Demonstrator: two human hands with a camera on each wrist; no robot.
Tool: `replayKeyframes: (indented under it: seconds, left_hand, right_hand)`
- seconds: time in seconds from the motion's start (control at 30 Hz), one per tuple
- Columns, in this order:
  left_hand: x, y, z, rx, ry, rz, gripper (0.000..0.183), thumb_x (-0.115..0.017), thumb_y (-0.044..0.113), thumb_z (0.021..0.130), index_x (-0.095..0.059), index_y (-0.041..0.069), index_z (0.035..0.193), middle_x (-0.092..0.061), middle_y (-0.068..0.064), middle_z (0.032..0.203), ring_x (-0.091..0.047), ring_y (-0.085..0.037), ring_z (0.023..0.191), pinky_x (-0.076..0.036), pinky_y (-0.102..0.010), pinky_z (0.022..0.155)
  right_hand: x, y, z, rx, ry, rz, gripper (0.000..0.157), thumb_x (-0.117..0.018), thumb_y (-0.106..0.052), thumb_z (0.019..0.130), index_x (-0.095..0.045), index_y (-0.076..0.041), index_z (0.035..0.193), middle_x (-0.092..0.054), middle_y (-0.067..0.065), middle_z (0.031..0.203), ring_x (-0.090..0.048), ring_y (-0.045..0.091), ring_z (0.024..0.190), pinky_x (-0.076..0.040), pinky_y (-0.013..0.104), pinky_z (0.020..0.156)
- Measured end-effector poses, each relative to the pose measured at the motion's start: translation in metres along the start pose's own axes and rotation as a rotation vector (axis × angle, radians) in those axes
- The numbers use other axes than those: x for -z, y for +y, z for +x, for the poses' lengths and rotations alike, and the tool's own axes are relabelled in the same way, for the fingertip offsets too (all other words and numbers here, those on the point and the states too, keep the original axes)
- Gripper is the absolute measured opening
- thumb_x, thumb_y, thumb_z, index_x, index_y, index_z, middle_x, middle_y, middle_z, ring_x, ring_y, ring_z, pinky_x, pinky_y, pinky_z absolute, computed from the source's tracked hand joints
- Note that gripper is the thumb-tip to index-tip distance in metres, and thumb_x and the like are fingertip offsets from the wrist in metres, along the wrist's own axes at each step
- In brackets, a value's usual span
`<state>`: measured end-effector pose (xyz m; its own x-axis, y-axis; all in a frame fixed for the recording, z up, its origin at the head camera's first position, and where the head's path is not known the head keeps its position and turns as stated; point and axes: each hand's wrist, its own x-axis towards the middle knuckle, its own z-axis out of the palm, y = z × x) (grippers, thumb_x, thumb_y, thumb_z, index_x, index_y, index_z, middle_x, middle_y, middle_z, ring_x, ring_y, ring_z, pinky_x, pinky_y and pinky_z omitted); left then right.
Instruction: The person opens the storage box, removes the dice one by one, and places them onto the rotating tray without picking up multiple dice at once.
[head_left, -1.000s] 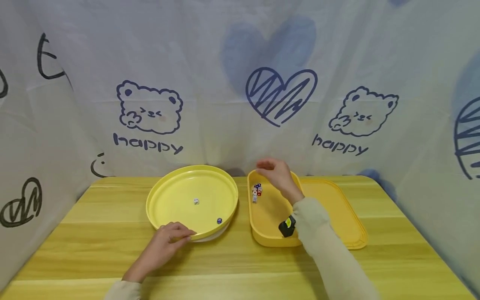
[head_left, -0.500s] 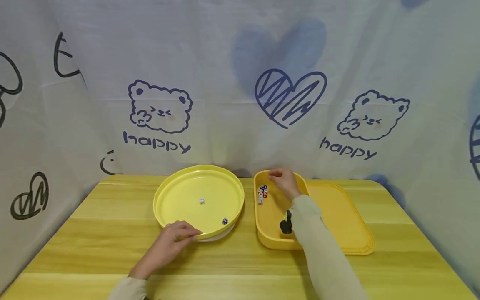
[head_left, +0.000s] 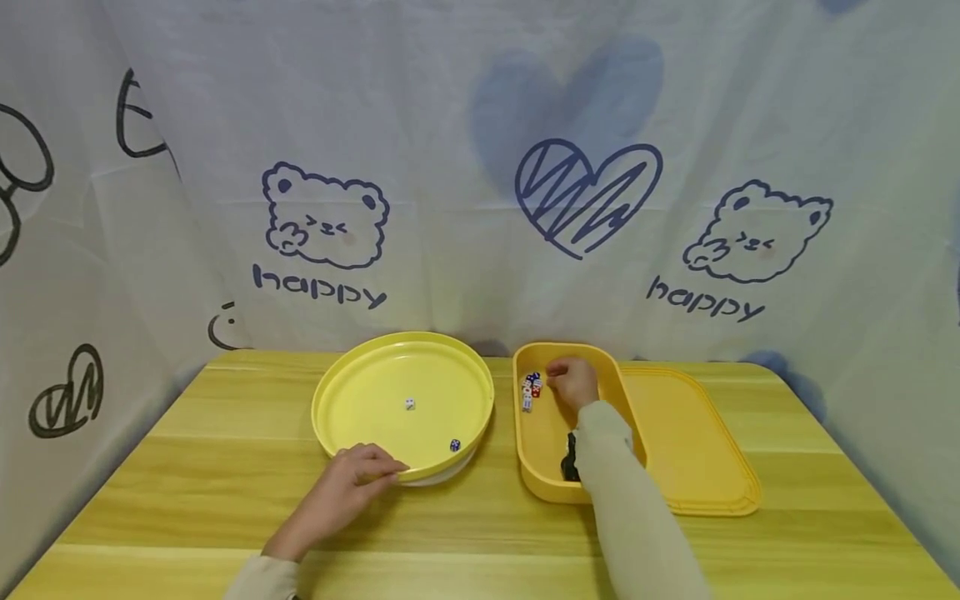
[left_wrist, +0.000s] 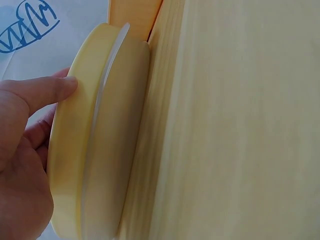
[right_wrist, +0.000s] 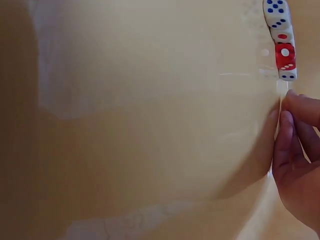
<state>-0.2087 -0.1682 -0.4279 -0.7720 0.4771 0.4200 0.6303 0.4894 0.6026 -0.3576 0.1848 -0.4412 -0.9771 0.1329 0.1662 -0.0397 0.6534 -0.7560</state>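
A round yellow tray (head_left: 397, 375) stands at the table's middle left, raised on a pale base. My left hand (head_left: 348, 487) pinches its near rim, thumb (left_wrist: 70, 87) on the outer wall and fingers over the edge. Inside the tray lie a white die (head_left: 410, 404) and a blue die (head_left: 455, 446). My right hand (head_left: 575, 383) is down inside the orange-yellow box (head_left: 551, 492), beside a row of dice (head_left: 527, 398) along its left wall. Seen from the right wrist, the fingertips are close to the end of the white and red dice (right_wrist: 285, 52); no die shows between them.
A flat yellow lid (head_left: 693, 433) lies to the right of the box, reaching the box's side. A dark object (head_left: 568, 458) sits under my right wrist. A printed cloth (head_left: 450, 250) hangs behind the wooden table (head_left: 420, 542).
My right hand has come down from above the far end of the box into it, close to the dice. My left hand keeps hold of the tray rim. The head view has turned slightly left.
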Motion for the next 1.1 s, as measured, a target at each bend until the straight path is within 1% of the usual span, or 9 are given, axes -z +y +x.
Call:
replayKeyframes:
  seconds: [0.17, 0.33, 0.43, 0.53, 0.6, 0.8, 0.9, 1.0, 1.1]
  left_hand:
    - [0.0011, -0.0009, -0.0012, 0.004, -0.004, 0.001, 0.013, -0.07, 0.005, 0.087, -0.076, 0.007, 0.099, -0.067, 0.006, 0.091, -0.058, -0.011, 0.085, -0.045, -0.03, 0.073]
    - [0.0, -0.0016, -0.0019, -0.031, 0.012, 0.001, 0.013, -0.071, 0.004, 0.086, -0.076, 0.007, 0.098, -0.067, 0.005, 0.09, -0.057, -0.01, 0.084, -0.045, -0.029, 0.071]
    - [-0.0007, -0.002, -0.0017, -0.04, 0.011, 0.004, 0.014, -0.071, 0.004, 0.086, -0.076, 0.006, 0.098, -0.067, 0.005, 0.09, -0.057, -0.01, 0.084, -0.045, -0.029, 0.071]
    - [-0.0001, -0.0017, -0.0016, -0.026, 0.001, 0.003, 0.013, -0.071, 0.004, 0.087, -0.076, 0.007, 0.099, -0.067, 0.006, 0.091, -0.057, -0.01, 0.084, -0.044, -0.03, 0.072]
    - [0.0008, -0.0013, -0.0017, -0.017, 0.0, 0.001, 0.013, -0.071, 0.004, 0.086, -0.076, 0.007, 0.099, -0.067, 0.006, 0.091, -0.057, -0.011, 0.085, -0.045, -0.03, 0.072]
    - [0.0013, -0.0008, -0.0015, -0.009, 0.003, -0.006, 0.013, -0.07, 0.005, 0.087, -0.076, 0.007, 0.099, -0.067, 0.006, 0.092, -0.057, -0.011, 0.085, -0.045, -0.03, 0.073]
    - [0.0006, -0.0009, -0.0021, -0.005, -0.002, -0.012, 0.013, -0.07, 0.006, 0.087, -0.076, 0.007, 0.099, -0.066, 0.006, 0.092, -0.056, -0.01, 0.086, -0.044, -0.03, 0.074]
    - [-0.0002, -0.0008, -0.0021, -0.013, 0.005, -0.006, 0.014, -0.07, 0.005, 0.087, -0.076, 0.007, 0.099, -0.066, 0.007, 0.091, -0.056, -0.01, 0.085, -0.044, -0.03, 0.073]
    - [-0.0003, -0.0014, -0.0024, -0.024, 0.013, 0.007, 0.014, -0.071, 0.004, 0.086, -0.076, 0.007, 0.099, -0.066, 0.006, 0.091, -0.057, -0.01, 0.084, -0.044, -0.03, 0.073]
  right_hand:
    - [-0.0059, -0.0016, 0.0009, -0.015, 0.006, -0.002, 0.014, -0.071, 0.003, 0.083, -0.072, 0.007, 0.096, -0.071, 0.018, 0.093, -0.064, 0.032, 0.09, -0.05, 0.042, 0.084]
    - [-0.0067, -0.0039, -0.0015, -0.018, 0.003, -0.013, 0.014, -0.071, 0.002, 0.083, -0.072, 0.006, 0.096, -0.071, 0.018, 0.094, -0.064, 0.032, 0.091, -0.049, 0.042, 0.085]
    - [-0.0048, -0.0029, -0.0021, -0.007, -0.008, -0.026, 0.015, -0.065, 0.006, 0.083, -0.072, 0.007, 0.096, -0.071, 0.018, 0.094, -0.064, 0.033, 0.092, -0.049, 0.042, 0.085]
    - [-0.0027, -0.0014, -0.0008, -0.007, -0.041, -0.019, 0.022, -0.057, 0.011, 0.081, -0.071, 0.008, 0.097, -0.07, 0.019, 0.094, -0.064, 0.033, 0.092, -0.05, 0.041, 0.082]
    - [-0.0021, -0.0003, 0.0011, -0.012, -0.076, 0.001, 0.026, -0.054, 0.012, 0.078, -0.07, 0.009, 0.098, -0.07, 0.019, 0.094, -0.064, 0.033, 0.091, -0.051, 0.039, 0.079]
    - [0.0005, -0.0004, 0.0018, -0.038, -0.16, 0.043, 0.021, -0.066, 0.009, 0.078, -0.071, 0.007, 0.098, -0.07, 0.016, 0.093, -0.064, 0.029, 0.089, -0.051, 0.036, 0.08]
    - [0.0007, -0.0021, 0.0003, -0.037, -0.192, 0.054, 0.02, -0.068, 0.009, 0.079, -0.07, 0.009, 0.099, -0.07, 0.017, 0.093, -0.064, 0.028, 0.088, -0.051, 0.036, 0.08]
    - [0.0005, -0.0034, -0.0011, -0.03, -0.209, 0.064, 0.021, -0.069, 0.009, 0.079, -0.069, 0.01, 0.099, -0.07, 0.019, 0.093, -0.064, 0.028, 0.087, -0.052, 0.035, 0.079]
    - [-0.0013, -0.0046, -0.001, -0.03, -0.204, 0.056, 0.02, -0.07, 0.008, 0.079, -0.069, 0.01, 0.099, -0.07, 0.018, 0.093, -0.063, 0.028, 0.087, -0.051, 0.035, 0.08]
